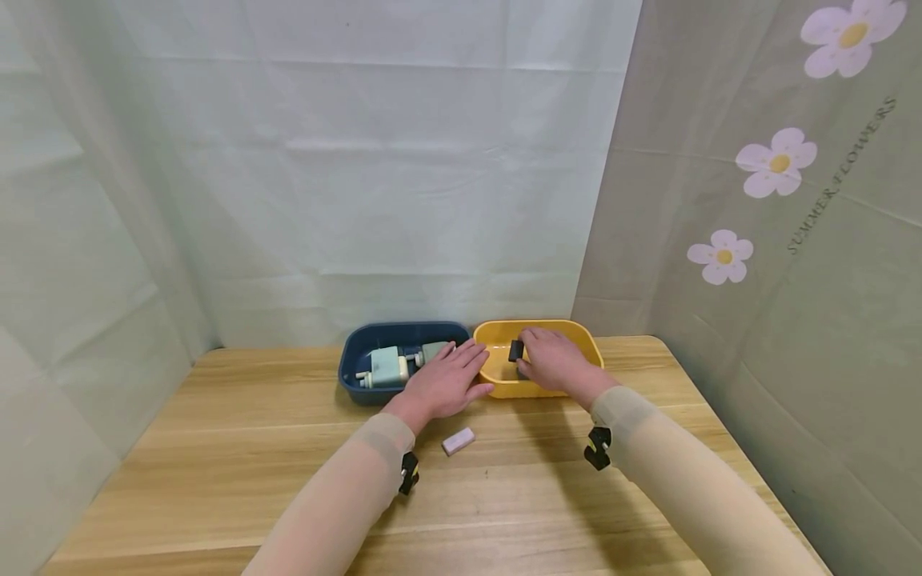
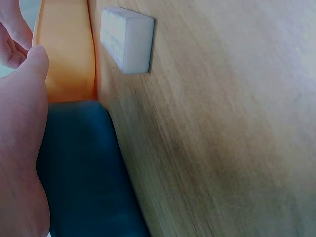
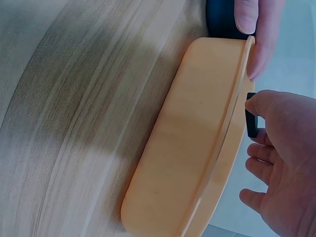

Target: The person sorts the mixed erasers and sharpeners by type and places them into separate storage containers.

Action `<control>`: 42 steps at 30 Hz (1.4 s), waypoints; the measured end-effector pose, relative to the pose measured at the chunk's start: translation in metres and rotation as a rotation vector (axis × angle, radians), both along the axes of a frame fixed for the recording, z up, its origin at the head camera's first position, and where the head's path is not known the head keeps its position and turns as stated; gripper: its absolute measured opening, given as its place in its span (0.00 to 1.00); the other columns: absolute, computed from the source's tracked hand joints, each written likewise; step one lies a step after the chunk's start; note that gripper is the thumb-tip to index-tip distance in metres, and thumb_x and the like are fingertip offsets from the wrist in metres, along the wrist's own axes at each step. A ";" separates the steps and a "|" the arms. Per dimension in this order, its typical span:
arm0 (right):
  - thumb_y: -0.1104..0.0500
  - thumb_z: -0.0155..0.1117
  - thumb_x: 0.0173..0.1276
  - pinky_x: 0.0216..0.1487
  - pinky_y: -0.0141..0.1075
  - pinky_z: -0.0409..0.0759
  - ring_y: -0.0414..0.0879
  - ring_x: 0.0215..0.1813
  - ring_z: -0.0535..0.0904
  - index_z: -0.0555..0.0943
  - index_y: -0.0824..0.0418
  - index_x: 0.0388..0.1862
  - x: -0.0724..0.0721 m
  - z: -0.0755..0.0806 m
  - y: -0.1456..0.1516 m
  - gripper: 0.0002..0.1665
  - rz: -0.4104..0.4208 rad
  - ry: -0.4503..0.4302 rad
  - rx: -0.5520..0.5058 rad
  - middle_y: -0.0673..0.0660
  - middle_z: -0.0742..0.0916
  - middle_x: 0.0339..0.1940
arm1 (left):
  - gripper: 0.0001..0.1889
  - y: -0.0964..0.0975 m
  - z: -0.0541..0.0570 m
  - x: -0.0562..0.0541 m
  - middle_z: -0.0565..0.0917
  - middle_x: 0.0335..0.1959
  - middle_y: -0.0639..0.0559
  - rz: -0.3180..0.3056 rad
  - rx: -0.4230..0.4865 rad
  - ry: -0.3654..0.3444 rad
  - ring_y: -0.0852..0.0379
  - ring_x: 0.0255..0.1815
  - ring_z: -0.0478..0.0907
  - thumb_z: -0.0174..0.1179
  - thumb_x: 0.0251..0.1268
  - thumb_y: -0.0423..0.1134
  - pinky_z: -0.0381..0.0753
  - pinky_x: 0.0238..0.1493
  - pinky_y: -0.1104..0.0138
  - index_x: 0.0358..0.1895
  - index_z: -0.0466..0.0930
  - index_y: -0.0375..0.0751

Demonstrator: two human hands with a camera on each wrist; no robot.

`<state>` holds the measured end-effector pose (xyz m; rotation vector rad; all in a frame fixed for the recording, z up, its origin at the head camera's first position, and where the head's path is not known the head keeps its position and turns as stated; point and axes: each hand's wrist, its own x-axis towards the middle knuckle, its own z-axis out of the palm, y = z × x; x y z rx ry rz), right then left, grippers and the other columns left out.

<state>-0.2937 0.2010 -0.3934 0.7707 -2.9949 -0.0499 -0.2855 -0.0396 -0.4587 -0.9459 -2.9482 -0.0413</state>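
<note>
My right hand [image 1: 553,360] is over the yellow bin [image 1: 594,352], pinching a small black rectangular block [image 1: 516,350] between thumb and fingers. The right wrist view shows this black block [image 3: 251,115] just past the bin's rim. With fingers straight, my left hand [image 1: 448,382] lies where the yellow bin and the dark blue bin [image 1: 346,376] meet; in the right wrist view its fingertips touch the yellow rim. Inside the blue bin are a pale green bottle-like item [image 1: 385,366] and a grey-green one [image 1: 432,350], partly hidden by my left hand.
A small whitish block [image 1: 458,441] with faint print lies on the wooden table [image 1: 259,448], in front of the bins. Hanging cloth [image 1: 403,184] stands behind the bins, and a flowered curtain [image 1: 828,336] borders the right side.
</note>
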 end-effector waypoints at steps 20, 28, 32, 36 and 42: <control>0.50 0.68 0.84 0.76 0.56 0.76 0.60 0.71 0.81 0.76 0.69 0.72 -0.002 -0.007 -0.003 0.30 -0.011 -0.043 -0.033 0.64 0.84 0.68 | 0.41 0.001 -0.002 -0.002 0.54 0.92 0.52 -0.006 -0.003 0.001 0.52 0.92 0.45 0.38 0.89 0.69 0.42 0.90 0.51 0.91 0.56 0.47; 0.48 0.63 0.87 0.83 0.59 0.67 0.61 0.82 0.71 0.71 0.69 0.81 0.000 -0.006 0.001 0.36 -0.003 -0.032 -0.032 0.66 0.77 0.81 | 0.41 0.001 0.001 0.000 0.54 0.92 0.52 0.001 -0.012 0.000 0.52 0.92 0.45 0.38 0.89 0.69 0.42 0.90 0.51 0.91 0.56 0.47; 0.49 0.64 0.86 0.83 0.60 0.67 0.62 0.82 0.71 0.71 0.69 0.82 0.002 -0.007 0.004 0.36 0.007 -0.015 -0.029 0.66 0.76 0.82 | 0.41 0.001 0.002 0.000 0.54 0.92 0.52 0.003 -0.017 -0.004 0.52 0.93 0.44 0.38 0.89 0.69 0.42 0.90 0.51 0.91 0.55 0.48; 0.50 0.66 0.85 0.82 0.61 0.69 0.62 0.81 0.73 0.72 0.69 0.81 0.008 -0.006 0.008 0.36 0.035 0.024 -0.024 0.67 0.77 0.80 | 0.41 0.001 0.002 0.000 0.54 0.92 0.52 0.001 -0.012 -0.006 0.52 0.93 0.44 0.38 0.89 0.69 0.42 0.90 0.51 0.91 0.55 0.48; 0.50 0.67 0.85 0.80 0.62 0.71 0.62 0.79 0.75 0.73 0.69 0.81 0.014 -0.011 0.015 0.36 0.076 0.072 -0.032 0.66 0.79 0.79 | 0.41 0.000 0.002 0.001 0.54 0.92 0.52 0.002 -0.007 -0.006 0.52 0.92 0.45 0.40 0.90 0.68 0.43 0.90 0.51 0.91 0.56 0.47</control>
